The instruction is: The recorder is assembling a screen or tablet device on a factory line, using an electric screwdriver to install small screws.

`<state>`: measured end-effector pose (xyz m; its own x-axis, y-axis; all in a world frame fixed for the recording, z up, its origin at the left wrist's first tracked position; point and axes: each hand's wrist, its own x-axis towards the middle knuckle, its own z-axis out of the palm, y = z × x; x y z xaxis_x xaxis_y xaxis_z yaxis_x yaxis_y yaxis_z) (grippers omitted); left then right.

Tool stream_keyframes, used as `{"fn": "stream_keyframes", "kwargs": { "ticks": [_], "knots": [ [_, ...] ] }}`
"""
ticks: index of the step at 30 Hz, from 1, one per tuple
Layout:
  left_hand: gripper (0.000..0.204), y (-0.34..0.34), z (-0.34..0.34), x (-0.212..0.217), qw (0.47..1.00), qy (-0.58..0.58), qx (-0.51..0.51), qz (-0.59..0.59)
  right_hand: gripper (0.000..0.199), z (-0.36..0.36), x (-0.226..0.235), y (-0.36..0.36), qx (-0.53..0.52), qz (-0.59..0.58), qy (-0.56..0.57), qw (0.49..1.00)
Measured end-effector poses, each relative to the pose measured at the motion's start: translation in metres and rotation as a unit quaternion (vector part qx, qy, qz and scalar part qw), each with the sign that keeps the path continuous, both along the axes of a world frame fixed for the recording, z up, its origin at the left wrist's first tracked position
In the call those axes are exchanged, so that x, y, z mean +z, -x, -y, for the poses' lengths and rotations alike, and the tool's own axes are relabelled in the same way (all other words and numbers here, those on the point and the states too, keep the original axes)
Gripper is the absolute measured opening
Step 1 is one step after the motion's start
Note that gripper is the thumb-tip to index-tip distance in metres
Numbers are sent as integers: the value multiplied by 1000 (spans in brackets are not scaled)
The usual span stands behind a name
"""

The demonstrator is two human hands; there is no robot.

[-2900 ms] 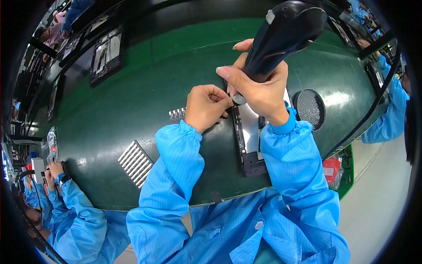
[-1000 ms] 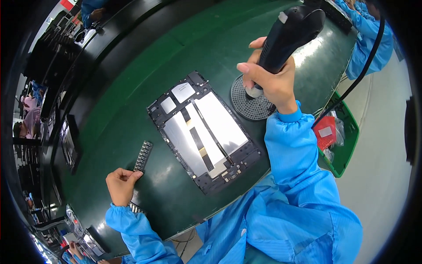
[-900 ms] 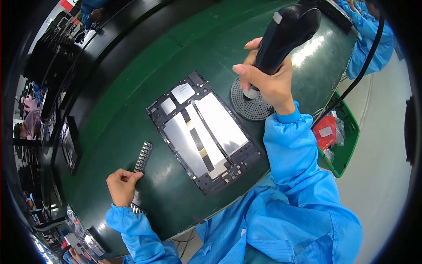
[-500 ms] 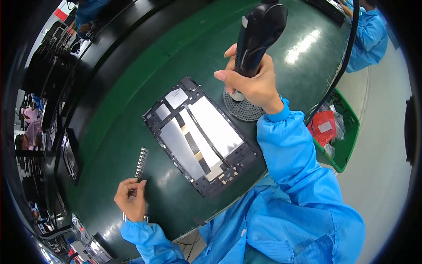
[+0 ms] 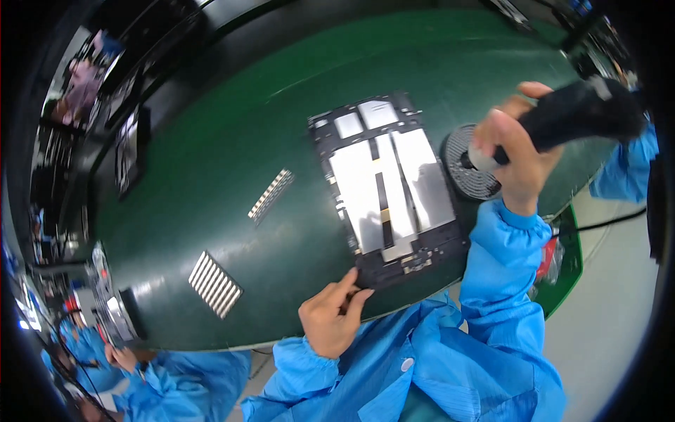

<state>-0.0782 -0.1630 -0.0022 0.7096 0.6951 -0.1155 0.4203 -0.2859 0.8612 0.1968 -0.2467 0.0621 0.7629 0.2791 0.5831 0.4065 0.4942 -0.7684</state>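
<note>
My right hand (image 5: 520, 151) is wrapped round a black electric screwdriver (image 5: 580, 116), tilted so its body points to the right. Its silver front end is over a round dark tray (image 5: 460, 158) full of small holes; the hand hides part of that tray. To its left lies an opened tablet (image 5: 365, 186) with silver battery plates and a black frame. My left hand (image 5: 334, 309) pinches the tablet's near left corner between thumb and fingers. A narrow strip of small metal parts (image 5: 271, 195) lies left of the tablet, and a ribbed silver plate (image 5: 214, 285) lies nearer me.
A green bin (image 5: 569, 274) with red and clear bags stands below the bench's right edge. A black cable (image 5: 612, 220) runs above it. At the lower left, a co-worker's hand (image 5: 125, 357) is near the green bench (image 5: 176, 169). Dark shelving (image 5: 140, 35) lines the far left.
My left hand has left the strip and moved right to the tablet's corner. The screwdriver has swung from upright to leaning right. The whole view has shifted and turned.
</note>
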Motion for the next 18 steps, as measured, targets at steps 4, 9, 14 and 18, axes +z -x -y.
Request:
{"fn": "stream_keyframes", "kwargs": {
  "ticks": [4, 9, 14, 18],
  "knots": [
    [32, -1, 3, -6, 980, -164, -71, 81, 45, -37, 17, 35, 110, 9, -29, 993],
    [33, 4, 0, -12, 963, -196, -125, 138, 45, -89, 28, 58, 171, 101, 109, 974],
    [26, 10, -4, -17, 975, -70, -79, 196, 34, -131, 8, 60, 190, 28, 69, 979],
    [21, 9, -8, -17, 973, -35, -53, 224, 33, -139, -2, 58, 182, 9, 89, 979]
  ]
}}
